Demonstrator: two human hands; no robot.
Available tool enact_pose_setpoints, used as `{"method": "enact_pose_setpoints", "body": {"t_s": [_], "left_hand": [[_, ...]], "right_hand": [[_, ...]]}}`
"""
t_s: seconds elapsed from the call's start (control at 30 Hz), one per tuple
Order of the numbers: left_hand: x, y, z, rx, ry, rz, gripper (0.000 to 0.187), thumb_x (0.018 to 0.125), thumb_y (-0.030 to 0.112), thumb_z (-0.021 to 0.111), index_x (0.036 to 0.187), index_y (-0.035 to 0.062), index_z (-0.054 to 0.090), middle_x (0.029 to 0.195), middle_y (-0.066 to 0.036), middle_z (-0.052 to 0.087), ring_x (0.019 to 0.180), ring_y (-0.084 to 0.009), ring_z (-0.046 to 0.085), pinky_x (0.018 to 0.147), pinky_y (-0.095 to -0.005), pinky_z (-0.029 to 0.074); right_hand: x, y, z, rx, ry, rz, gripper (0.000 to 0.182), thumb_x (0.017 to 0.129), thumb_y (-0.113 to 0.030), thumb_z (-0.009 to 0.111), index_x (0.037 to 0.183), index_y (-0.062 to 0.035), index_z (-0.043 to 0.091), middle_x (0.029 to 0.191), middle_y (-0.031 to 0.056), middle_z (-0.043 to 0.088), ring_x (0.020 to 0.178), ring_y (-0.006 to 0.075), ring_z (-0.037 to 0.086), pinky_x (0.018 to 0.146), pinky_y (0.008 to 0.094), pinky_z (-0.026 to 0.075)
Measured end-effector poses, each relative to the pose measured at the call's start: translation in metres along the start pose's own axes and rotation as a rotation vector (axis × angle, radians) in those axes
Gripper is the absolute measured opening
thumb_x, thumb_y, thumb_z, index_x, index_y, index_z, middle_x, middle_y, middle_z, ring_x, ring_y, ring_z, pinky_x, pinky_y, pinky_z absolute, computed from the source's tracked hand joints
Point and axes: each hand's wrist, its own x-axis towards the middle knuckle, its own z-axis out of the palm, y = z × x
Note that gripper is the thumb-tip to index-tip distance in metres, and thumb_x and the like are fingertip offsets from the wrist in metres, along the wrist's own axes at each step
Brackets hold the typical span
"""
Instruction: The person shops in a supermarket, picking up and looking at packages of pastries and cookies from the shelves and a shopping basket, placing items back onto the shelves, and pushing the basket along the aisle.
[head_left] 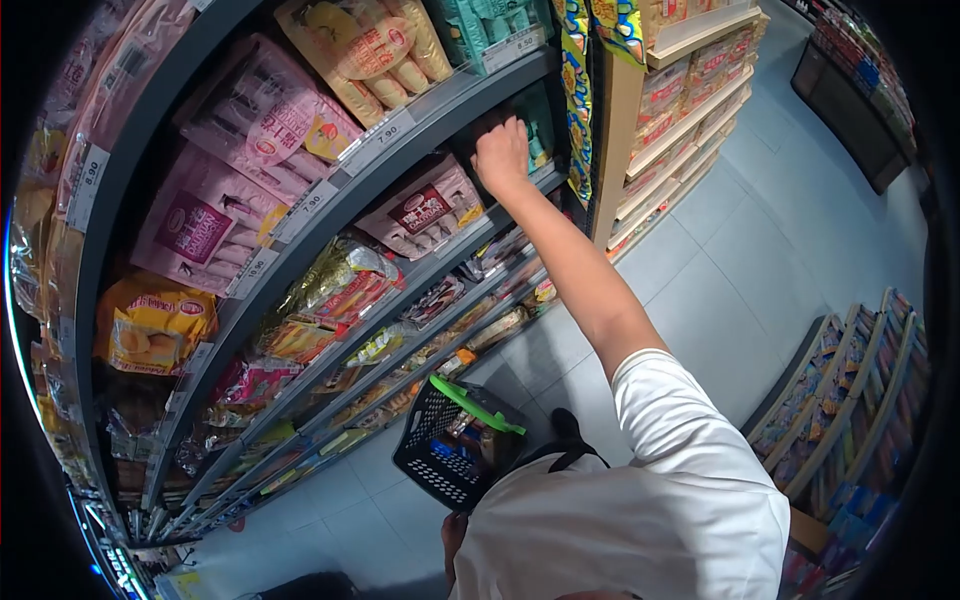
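My right hand (503,155) reaches into a shelf compartment at the upper middle, its fingers curled. Whatever may be between them is hidden. Just right of it stands a teal package (538,135), and to the lower left lies a pink-and-white package (422,208) with a dark red label. At the bottom, my left hand (455,535) shows only in part beside the black shopping basket (425,455), its fingers hidden. The basket has a green handle and holds several packaged items.
Curved dark shelves (330,185) with bagged snacks and price tags fill the left. Yellow packets (577,100) hang on the shelf end, next to a wooden rack (690,105). Another display (840,390) stands at the right. A dark shoe (565,423) is on the tiled floor.
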Motion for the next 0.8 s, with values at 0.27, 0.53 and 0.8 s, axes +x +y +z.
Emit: {"method": "enact_pose_setpoints", "body": {"t_s": [0.27, 0.53, 0.8], "left_hand": [[0.001, -0.022, 0.005, -0.025, 0.01, -0.099, 0.039, 0.09, 0.029, 0.071, 0.114, -0.002, 0.067, 0.095, -0.013, 0.073, 0.086, -0.0187, 0.069, 0.08, -0.0311, 0.053], [-0.003, -0.011, 0.001, 0.025, -0.001, -0.016, 0.04, 0.092, 0.029, 0.069, 0.116, -0.0034, 0.065, 0.095, -0.014, 0.073, 0.085, -0.0186, 0.068, 0.078, -0.0309, 0.053], [-0.004, -0.019, 0.004, 0.007, 0.018, -0.014, 0.04, 0.092, 0.027, 0.07, 0.116, -0.0035, 0.064, 0.095, -0.014, 0.073, 0.085, -0.0175, 0.068, 0.078, -0.0306, 0.053]], "right_hand": [[-0.036, -0.021, -0.022, 0.331, 0.318, -0.061, 0.043, 0.083, -0.022, 0.071, 0.118, 0.0004, 0.061, 0.121, 0.0233, 0.059, 0.12, 0.0444, 0.05, 0.106, 0.0519, 0.038], [-0.056, -0.035, 0.007, 0.659, 0.157, -0.023, 0.037, 0.086, -0.014, 0.066, 0.118, 0.0039, 0.056, 0.117, 0.0236, 0.062, 0.104, 0.0439, 0.06, 0.086, 0.0479, 0.05], [-0.043, -0.036, 0.033, 0.581, 0.011, 0.03, 0.024, 0.084, -0.013, 0.069, 0.09, 0.0038, 0.053, 0.09, 0.0253, 0.062, 0.086, 0.0475, 0.06, 0.073, 0.0528, 0.046]]}}
